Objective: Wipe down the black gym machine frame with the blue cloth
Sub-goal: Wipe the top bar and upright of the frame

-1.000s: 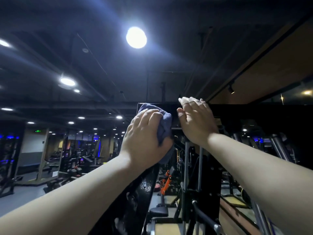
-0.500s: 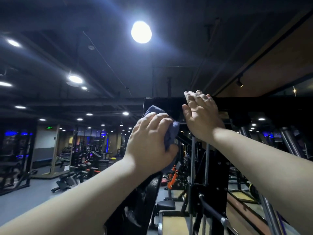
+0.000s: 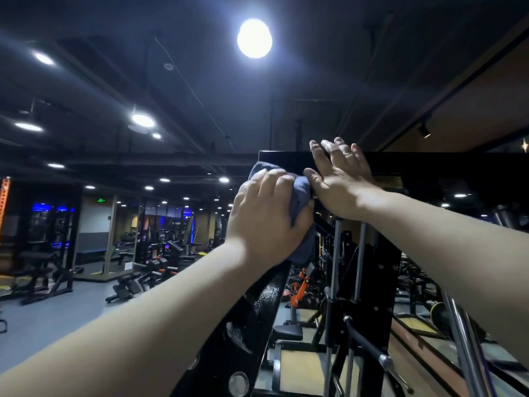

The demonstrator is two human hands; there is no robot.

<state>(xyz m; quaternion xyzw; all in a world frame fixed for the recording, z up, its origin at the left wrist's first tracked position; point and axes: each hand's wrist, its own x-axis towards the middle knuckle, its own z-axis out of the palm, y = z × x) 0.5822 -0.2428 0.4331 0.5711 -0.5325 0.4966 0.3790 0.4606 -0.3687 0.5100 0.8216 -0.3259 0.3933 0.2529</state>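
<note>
The black gym machine frame rises as a slanted upright from the bottom centre to a horizontal top beam. My left hand grips the bunched blue cloth and presses it against the upright just below the top corner. Most of the cloth is hidden under that hand. My right hand lies flat with straight fingers on the top beam, its thumb close to the cloth.
Chrome guide rods and a cable handle hang behind the frame on the right. Benches and racks fill the grey gym floor to the left. Ceiling lamps shine overhead.
My left hand with the cloth has slid slightly up the upright toward the top corner. The right hand has stayed flat on the beam. The view has shifted a little.
</note>
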